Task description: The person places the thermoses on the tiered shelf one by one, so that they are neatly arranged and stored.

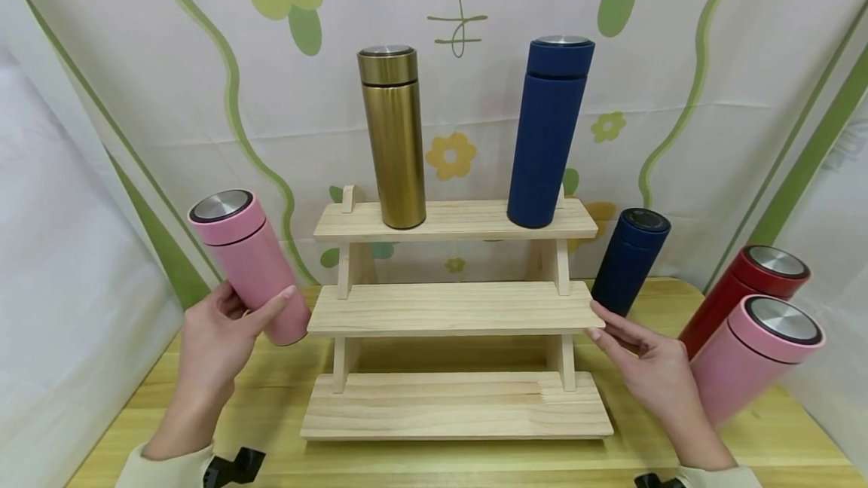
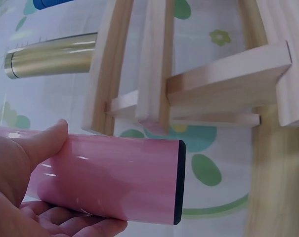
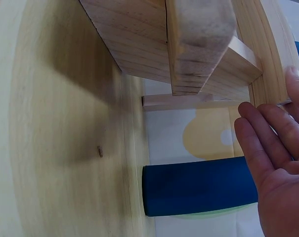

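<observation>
My left hand [image 1: 215, 341] grips a pink thermos [image 1: 261, 269] with a steel-topped lid, thumb and fingers around its lower body. The thermos leans beside the left end of a three-tier wooden display stand [image 1: 454, 307]. In the left wrist view, the thermos's dark base [image 2: 180, 182] faces the stand. At the right end of the middle tier, my right hand [image 1: 651, 375] pinches the board's corner between thumb and fingertips. A gold thermos [image 1: 396, 145] and a tall blue thermos [image 1: 551, 141] stand on the top tier.
Behind the right hand, a dark blue thermos [image 1: 627, 262] stands on the wooden table [image 1: 264, 413]. A red thermos [image 1: 732, 288] and another pink thermos [image 1: 749, 367] stand close beside my right wrist. A flower-patterned cloth [image 1: 325, 111] hangs behind the stand.
</observation>
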`<state>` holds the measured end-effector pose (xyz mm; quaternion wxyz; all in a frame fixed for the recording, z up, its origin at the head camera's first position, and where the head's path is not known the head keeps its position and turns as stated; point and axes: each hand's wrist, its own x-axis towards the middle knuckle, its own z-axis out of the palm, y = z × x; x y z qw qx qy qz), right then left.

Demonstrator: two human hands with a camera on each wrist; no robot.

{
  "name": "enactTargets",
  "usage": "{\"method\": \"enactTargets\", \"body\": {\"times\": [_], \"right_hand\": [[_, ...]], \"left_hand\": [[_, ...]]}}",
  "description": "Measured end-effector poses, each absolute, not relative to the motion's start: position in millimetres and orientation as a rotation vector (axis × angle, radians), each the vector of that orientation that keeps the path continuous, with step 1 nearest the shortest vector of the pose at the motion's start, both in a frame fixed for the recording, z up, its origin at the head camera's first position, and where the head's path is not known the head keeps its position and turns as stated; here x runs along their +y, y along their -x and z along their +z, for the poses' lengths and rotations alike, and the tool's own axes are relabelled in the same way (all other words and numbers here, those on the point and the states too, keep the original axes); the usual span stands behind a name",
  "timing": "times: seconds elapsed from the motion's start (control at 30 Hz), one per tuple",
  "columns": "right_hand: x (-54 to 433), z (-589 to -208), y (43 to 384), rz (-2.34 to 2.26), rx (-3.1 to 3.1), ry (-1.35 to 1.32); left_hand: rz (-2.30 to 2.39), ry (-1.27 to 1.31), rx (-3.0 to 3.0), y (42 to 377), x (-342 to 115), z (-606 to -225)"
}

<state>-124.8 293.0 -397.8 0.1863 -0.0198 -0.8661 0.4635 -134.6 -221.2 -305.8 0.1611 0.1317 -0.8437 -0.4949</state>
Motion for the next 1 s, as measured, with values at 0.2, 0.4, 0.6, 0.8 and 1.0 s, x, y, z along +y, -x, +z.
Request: {"method": "enactTargets", "body": {"times": [0.2, 0.4, 0.6, 0.8, 1.0], "right_hand": [[293.6, -397.8, 125.0, 1.301, -2.450, 0.070], [293.3, -398.4, 124.8, 1.286, -2.451, 0.061], [293.5, -397.9, 124.2, 1.297, -2.447, 0.064], [293.4, -397.2, 123.9, 1.296, -2.456, 0.077], [292.9, -396.8, 125.0, 1.297, -2.463, 0.077]], "left_hand": [[-1.408, -0.358, -2.404, 130.6, -218.0, -298.7], [-1.411, -0.364, -2.419, 127.0, -218.1, -293.7], [-1.396, -0.366, -2.417, 123.0, -217.6, -287.6], [-1.373, -0.338, -2.410, 118.9, -215.9, -281.7], [-1.361, -0.306, -2.425, 115.3, -212.8, -276.4]]}}
